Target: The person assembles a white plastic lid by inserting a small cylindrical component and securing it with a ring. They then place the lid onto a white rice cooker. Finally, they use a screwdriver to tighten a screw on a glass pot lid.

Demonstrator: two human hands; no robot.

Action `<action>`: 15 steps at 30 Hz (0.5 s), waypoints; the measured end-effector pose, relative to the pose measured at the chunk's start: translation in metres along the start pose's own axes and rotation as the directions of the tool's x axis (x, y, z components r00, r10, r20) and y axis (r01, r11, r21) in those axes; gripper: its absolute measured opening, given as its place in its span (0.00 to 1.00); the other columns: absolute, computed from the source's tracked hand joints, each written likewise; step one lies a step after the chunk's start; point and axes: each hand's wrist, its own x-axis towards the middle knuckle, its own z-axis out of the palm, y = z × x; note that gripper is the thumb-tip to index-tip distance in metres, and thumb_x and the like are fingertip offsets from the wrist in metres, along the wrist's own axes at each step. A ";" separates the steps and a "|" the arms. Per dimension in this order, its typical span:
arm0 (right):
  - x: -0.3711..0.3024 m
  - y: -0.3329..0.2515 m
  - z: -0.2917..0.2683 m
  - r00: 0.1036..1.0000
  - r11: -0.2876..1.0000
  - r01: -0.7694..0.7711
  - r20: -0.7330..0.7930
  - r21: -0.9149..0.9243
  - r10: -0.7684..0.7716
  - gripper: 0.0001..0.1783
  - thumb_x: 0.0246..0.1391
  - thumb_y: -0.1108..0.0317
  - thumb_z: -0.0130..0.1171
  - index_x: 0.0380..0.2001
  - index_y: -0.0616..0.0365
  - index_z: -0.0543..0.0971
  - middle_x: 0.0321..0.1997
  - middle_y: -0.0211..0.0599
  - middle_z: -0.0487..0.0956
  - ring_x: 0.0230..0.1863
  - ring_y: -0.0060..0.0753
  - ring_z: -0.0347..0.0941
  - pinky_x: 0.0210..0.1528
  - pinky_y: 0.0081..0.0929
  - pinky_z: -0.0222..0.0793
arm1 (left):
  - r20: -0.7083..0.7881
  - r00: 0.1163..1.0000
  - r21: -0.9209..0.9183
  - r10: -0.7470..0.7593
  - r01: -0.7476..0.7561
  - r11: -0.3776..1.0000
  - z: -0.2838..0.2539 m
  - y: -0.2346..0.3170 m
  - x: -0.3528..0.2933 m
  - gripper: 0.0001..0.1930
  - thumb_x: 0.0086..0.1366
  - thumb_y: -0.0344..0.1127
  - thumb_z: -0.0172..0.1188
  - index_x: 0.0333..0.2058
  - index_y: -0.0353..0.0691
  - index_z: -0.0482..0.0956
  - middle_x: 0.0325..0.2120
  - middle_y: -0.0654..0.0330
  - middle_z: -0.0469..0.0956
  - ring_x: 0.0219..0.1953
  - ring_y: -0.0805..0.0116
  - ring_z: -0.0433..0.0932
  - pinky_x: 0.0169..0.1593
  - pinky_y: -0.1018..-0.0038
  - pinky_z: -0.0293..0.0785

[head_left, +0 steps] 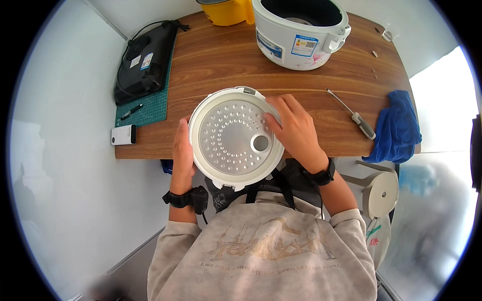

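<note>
I hold a round white rice-cooker lid [233, 138] above the near edge of the wooden table [226, 65], its underside facing up. The underside carries a perforated metal plate with a round hole off-centre. My left hand [182, 153] grips the lid's left rim. My right hand [296, 131] rests on the right side, fingers over the metal plate. The white rice-cooker body [299, 31] stands open at the back of the table, without its lid.
A screwdriver [354, 116] lies right of the lid, beside a blue cloth [397, 126] at the table's right edge. A black device [145, 62] sits on a green cutting mat [150, 108] at left, with a pen and a small white box [123, 134]. A yellow container [228, 11] stands at the back.
</note>
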 end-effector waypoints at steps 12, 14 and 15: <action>0.016 0.005 -0.006 0.935 0.943 -0.330 0.154 0.047 0.320 0.10 0.45 0.70 0.63 0.32 0.59 0.77 0.28 0.42 0.80 0.29 0.48 0.77 0.31 0.40 0.72 | 0.055 0.989 -0.174 -0.135 0.143 0.974 -0.007 -0.010 0.009 0.27 0.78 0.55 0.38 0.57 0.38 0.71 0.50 0.58 0.78 0.50 0.71 0.78 0.55 0.72 0.74; 0.018 0.001 -0.009 0.920 0.928 -0.369 0.162 0.051 0.357 0.11 0.45 0.69 0.64 0.33 0.58 0.76 0.27 0.42 0.80 0.28 0.47 0.77 0.30 0.39 0.72 | 0.082 0.981 -0.197 -0.174 0.187 0.962 -0.011 -0.014 0.010 0.28 0.78 0.56 0.38 0.57 0.38 0.73 0.51 0.58 0.78 0.51 0.71 0.77 0.56 0.73 0.73; 0.018 -0.001 -0.010 0.912 0.920 -0.388 0.167 0.053 0.375 0.12 0.45 0.68 0.64 0.33 0.58 0.75 0.27 0.41 0.81 0.28 0.47 0.77 0.30 0.38 0.71 | 0.095 0.977 -0.200 -0.189 0.204 0.958 -0.012 -0.015 0.010 0.28 0.78 0.56 0.39 0.57 0.38 0.73 0.51 0.58 0.78 0.51 0.72 0.77 0.56 0.73 0.73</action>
